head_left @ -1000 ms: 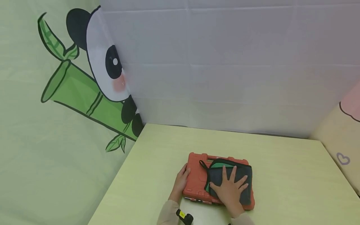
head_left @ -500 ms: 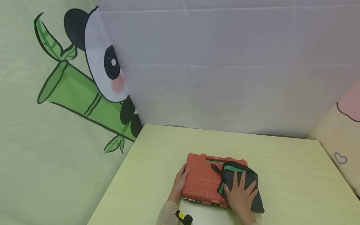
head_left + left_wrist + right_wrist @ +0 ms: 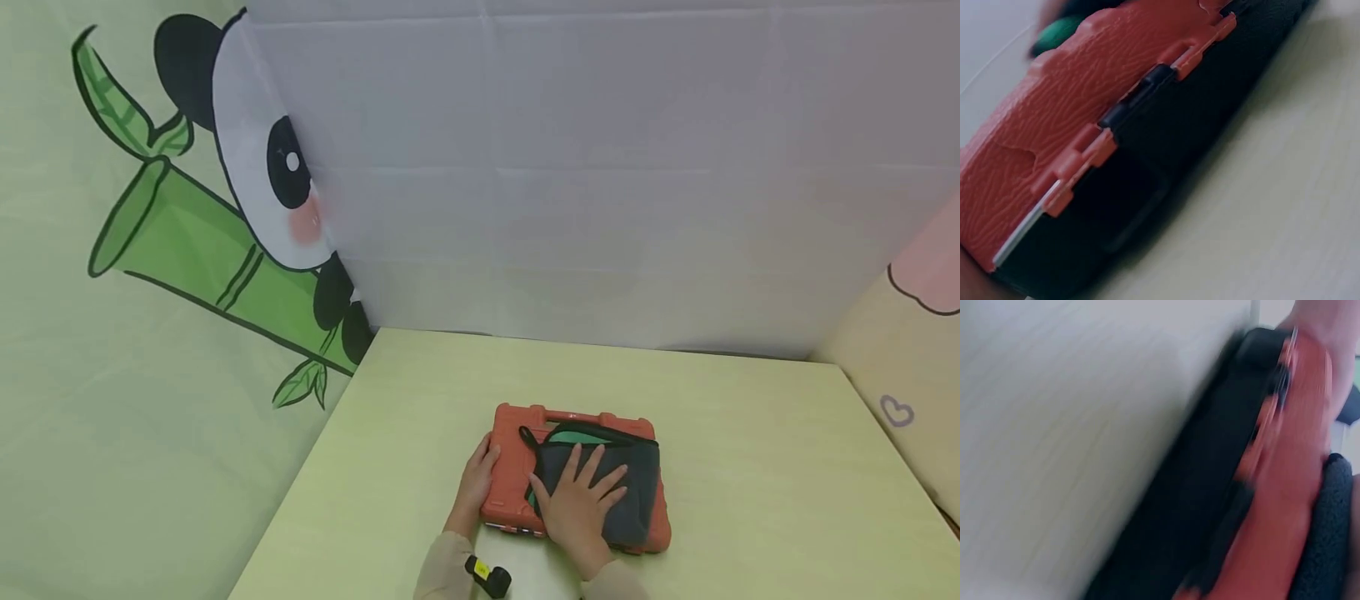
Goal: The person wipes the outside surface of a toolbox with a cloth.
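An orange-red plastic carrying case (image 3: 512, 475) with a moulded handle lies on the table, its dark lower half and latches facing the person. My left hand (image 3: 475, 482) holds its left edge, thumb over the top. Across the case's lid lies a dark grey zip pouch (image 3: 636, 492) with green lining, black trim and a small loop. With fingers spread, my right hand (image 3: 577, 510) presses flat on this pouch. The left wrist view shows the latched front of the case (image 3: 1054, 119) close up. Blurred in the right wrist view, the pouch (image 3: 1329, 537) lies against the lid.
The pale yellow table (image 3: 750, 467) extends around the case on all sides. Behind it hangs a white cloth wall (image 3: 570, 183). A green panel with a panda and bamboo drawing (image 3: 202, 225) stands at the left.
The pouch slid right under my right hand, turning past the case's right edge, then came back left over the lid. My left hand stayed at the case's left edge.
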The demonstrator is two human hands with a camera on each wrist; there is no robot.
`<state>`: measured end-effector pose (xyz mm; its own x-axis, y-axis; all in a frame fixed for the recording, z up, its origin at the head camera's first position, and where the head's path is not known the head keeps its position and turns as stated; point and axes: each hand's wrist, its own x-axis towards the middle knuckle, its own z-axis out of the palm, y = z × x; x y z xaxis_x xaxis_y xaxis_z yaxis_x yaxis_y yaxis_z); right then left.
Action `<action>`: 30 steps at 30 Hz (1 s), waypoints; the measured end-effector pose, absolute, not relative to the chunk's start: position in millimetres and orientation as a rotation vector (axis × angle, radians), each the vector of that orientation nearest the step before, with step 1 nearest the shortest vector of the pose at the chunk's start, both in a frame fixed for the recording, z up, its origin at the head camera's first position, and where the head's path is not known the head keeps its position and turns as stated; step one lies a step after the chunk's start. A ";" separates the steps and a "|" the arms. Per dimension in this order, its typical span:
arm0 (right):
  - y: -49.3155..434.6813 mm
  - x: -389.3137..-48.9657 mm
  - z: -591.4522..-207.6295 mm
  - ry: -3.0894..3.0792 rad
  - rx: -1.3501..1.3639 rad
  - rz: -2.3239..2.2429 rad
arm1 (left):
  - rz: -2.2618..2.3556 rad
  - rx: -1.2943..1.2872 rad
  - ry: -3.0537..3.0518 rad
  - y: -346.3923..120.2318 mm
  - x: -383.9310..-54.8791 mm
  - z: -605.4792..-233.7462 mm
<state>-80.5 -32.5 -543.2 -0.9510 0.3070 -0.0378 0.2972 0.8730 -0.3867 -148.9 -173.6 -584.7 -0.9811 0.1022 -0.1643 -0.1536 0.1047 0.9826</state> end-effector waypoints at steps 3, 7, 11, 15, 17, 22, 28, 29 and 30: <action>-51.7 -84.4 -543.6 -3.030 -0.460 0.597 | 1.982 -0.034 2.187 -175.0 -151.0 -588.9; -71.4 -89.3 -543.3 -3.029 -0.403 0.580 | 1.964 -0.020 2.213 -176.6 -148.0 -584.3; -74.1 -94.2 -539.6 -3.029 -0.367 0.567 | 1.970 0.008 2.208 -176.5 -139.1 -559.2; -62.5 -99.6 -538.1 -3.001 -0.359 0.615 | 1.965 0.009 2.206 -178.8 -141.7 -559.0; -56.7 -100.3 -539.8 -2.987 -0.366 0.644 | 1.955 -0.005 2.212 -180.9 -147.5 -571.9; -43.5 -94.6 -544.1 -2.985 -0.404 0.673 | 1.946 0.022 2.208 -183.2 -150.6 -584.3; -16.7 -83.1 -542.0 -3.004 -0.466 0.704 | 1.962 -0.006 2.163 -186.2 -139.1 -563.7; -10.6 -81.1 -541.9 -3.012 -0.477 0.706 | 1.959 -0.011 2.165 -186.6 -138.2 -562.6; -4.6 -79.3 -541.4 -3.014 -0.489 0.719 | 1.955 -0.012 2.169 -187.0 -138.0 -563.0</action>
